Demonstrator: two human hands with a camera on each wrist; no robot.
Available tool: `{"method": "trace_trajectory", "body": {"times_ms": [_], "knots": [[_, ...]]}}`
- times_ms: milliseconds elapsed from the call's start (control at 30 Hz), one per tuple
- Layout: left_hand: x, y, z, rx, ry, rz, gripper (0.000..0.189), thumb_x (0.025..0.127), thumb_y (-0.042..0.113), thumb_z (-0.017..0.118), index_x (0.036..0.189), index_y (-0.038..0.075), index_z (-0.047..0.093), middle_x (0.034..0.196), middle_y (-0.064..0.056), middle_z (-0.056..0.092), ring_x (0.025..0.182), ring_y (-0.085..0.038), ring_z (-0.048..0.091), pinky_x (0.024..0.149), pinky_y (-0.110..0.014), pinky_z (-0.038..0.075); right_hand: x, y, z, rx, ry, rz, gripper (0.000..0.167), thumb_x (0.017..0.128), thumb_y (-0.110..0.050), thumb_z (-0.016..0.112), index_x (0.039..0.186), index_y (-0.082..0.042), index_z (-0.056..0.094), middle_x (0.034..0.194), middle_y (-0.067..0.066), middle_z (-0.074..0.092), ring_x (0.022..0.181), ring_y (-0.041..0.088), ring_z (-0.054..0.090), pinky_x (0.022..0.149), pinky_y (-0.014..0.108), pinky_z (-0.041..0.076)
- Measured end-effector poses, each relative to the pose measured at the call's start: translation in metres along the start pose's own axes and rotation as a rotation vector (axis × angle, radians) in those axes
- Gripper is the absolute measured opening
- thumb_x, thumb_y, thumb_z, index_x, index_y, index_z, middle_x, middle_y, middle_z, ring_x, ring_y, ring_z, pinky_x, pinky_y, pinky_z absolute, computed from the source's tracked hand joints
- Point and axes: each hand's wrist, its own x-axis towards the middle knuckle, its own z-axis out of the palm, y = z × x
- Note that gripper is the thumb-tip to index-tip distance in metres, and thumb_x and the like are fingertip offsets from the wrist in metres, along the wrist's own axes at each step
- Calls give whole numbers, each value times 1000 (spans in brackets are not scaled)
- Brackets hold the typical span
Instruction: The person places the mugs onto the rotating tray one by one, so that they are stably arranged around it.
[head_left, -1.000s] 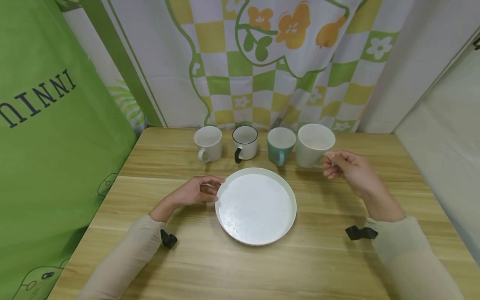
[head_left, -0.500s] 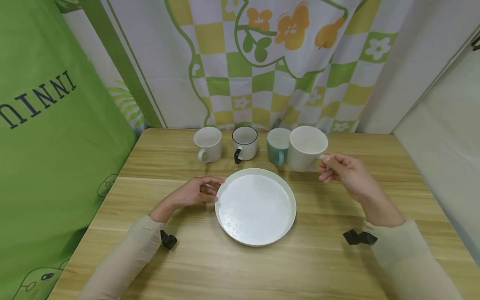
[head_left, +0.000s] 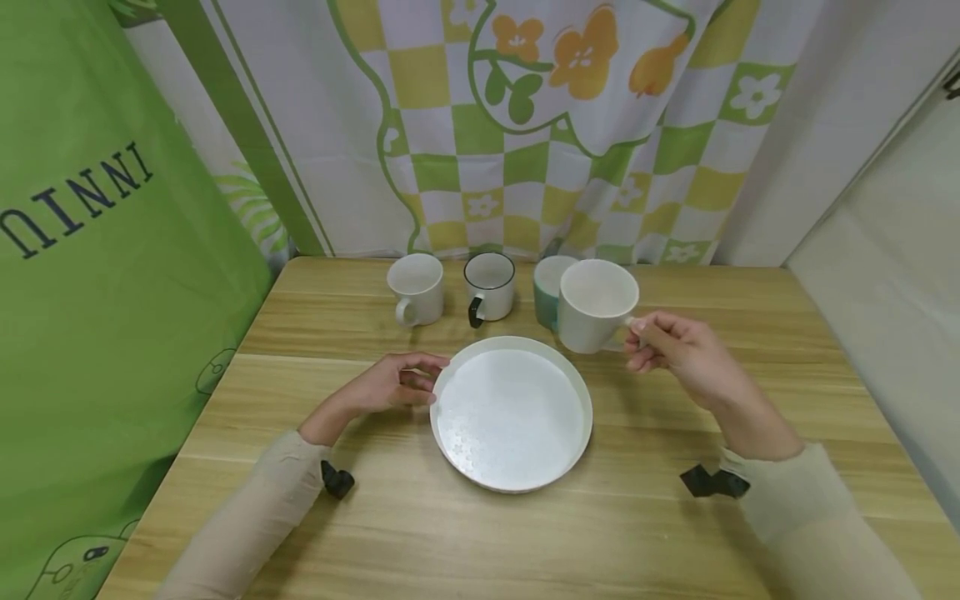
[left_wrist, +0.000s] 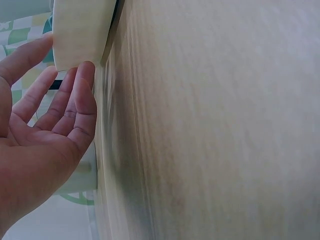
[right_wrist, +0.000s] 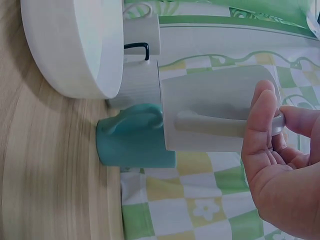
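My right hand (head_left: 682, 350) pinches the handle of a large white mug (head_left: 592, 312), which it holds up off the table. In the right wrist view that mug (right_wrist: 210, 95) is in the air beside the teal mug (right_wrist: 132, 142). From the head view, it partly covers the teal mug (head_left: 547, 296). My left hand (head_left: 393, 382) touches the left side of a round white tray (head_left: 517, 417) with its fingertips. The left wrist view has the thumb and fingers, loosely bent, against the wall of the tray (left_wrist: 82, 35).
A small white mug (head_left: 418, 292) and a white mug with black rim and handle (head_left: 491, 287) stand along the back of the wooden table (head_left: 450, 542). Behind them hangs a checkered curtain (head_left: 525, 167). Green fabric (head_left: 90, 292) borders the left side.
My right hand has carried the large white mug leftward and towards the tray, in front of the teal mug. The left hand has stayed at the tray.
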Motion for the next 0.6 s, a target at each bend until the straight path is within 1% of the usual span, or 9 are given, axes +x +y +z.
{"method": "trace_trajectory", "body": {"times_ms": [133,200,367,433,533,600], "knots": [[0,0,0,5,2,0,60,87,2,75,142,2,52,132,-26,58,112,-36,66,84,-24,58,-1,-1,4,2,-18,1,17,105,-18,53,97,-12,67,89,-2,66,72,8,67,66,22,58],[0,-1,0,0,-1,3,59,87,2,75,142,2,52,132,-26,58,113,-36,66,84,-24,58,-1,-1,5,2,-27,3,18,105,-19,53,98,-8,66,89,-1,66,72,9,67,66,22,58],[1,-2,0,0,-2,6,59,87,3,75,142,2,52,132,-25,58,112,-33,67,84,-25,58,-2,-3,10,-28,-45,-9,28,105,-20,52,103,6,61,91,0,65,73,10,67,66,22,58],[1,-2,0,4,-1,4,60,87,3,75,142,3,52,132,-25,59,111,-31,67,84,-26,58,-2,-4,13,-33,-55,-17,27,105,-20,51,103,5,61,91,0,65,73,10,67,66,22,58],[1,-3,0,5,0,0,60,87,3,75,142,3,52,132,-24,59,111,-30,67,84,-26,59,-1,-5,16,-35,-70,-26,23,106,-19,51,100,0,63,91,1,65,73,10,67,66,23,58],[2,-3,0,4,2,-9,60,87,2,75,142,3,52,132,-23,59,111,-30,67,84,-27,59,0,-5,18,-41,-82,-28,24,106,-19,50,100,1,62,92,2,65,73,10,67,66,24,58]]}}
